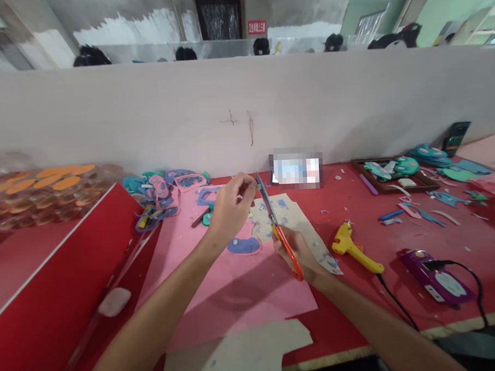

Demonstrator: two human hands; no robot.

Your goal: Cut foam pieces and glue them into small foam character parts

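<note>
- My left arm reaches forward over the pink sheet (236,295). My left hand (231,208) is raised, its fingers pinching a small scrap (253,189).
- My right hand (302,254) grips the orange-handled scissors (269,205) above the red surface (359,301). The blades point away, touching the scrap.

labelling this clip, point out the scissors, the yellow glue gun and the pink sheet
scissors (277,226), head view, where blades meet orange handle
yellow glue gun (356,252), head view, middle of its body
pink sheet (235,290), head view, bare front part

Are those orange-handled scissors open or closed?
Closed, or nearly: the scissors in the right hand show both blades lying together as one narrow strip, with no gap visible.
</note>
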